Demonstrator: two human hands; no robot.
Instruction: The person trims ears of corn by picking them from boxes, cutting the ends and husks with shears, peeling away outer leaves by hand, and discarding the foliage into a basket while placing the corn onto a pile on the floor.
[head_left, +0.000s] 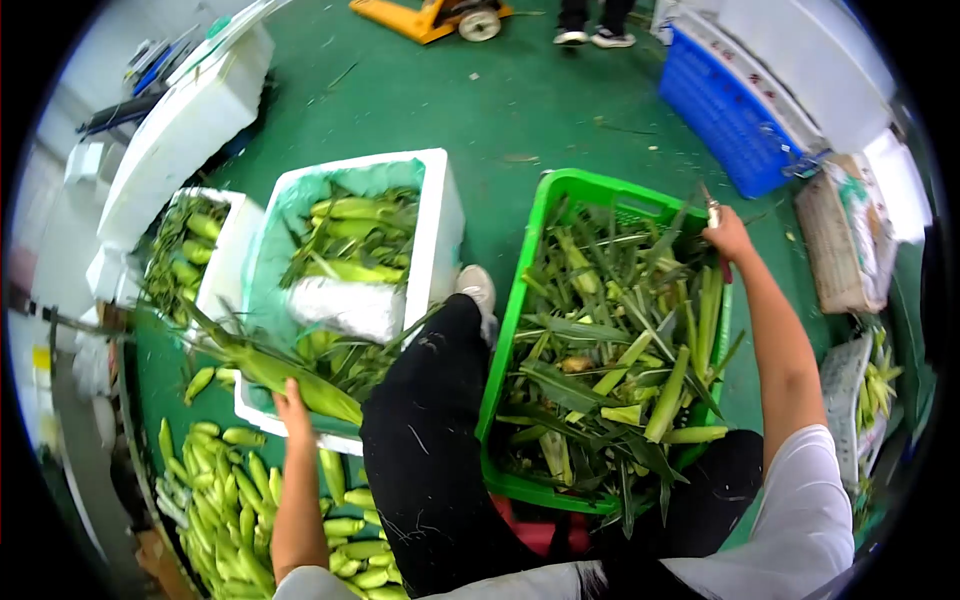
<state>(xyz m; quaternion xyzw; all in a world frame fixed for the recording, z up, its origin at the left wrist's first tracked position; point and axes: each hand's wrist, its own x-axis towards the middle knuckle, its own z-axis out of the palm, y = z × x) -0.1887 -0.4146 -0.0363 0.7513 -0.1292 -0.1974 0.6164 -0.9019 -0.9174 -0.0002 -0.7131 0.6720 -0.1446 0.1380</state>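
Observation:
My left hand (290, 410) is closed around an ear of corn (300, 385) in its green husk, tilted over the near edge of a white foam box (438, 215). Inside that box lie more ears of corn (355, 210) and a silvery wrapped pack (348, 306). My right hand (729, 237) grips a red-handled cutting tool (712, 208), its pointed tip facing away from me; the exact kind is unclear. That hand is beside the right rim of a green plastic crate (522, 290), which is heaped with cut husks, leaves and stalks (600, 350).
Trimmed ears of corn (225, 500) lie piled on the floor at lower left. A smaller foam box (232, 250) holds more corn. A blue crate (725, 115) and a carton (845, 235) stand at right. Farther off are a yellow pallet truck (420, 18) and another person's feet (595, 38).

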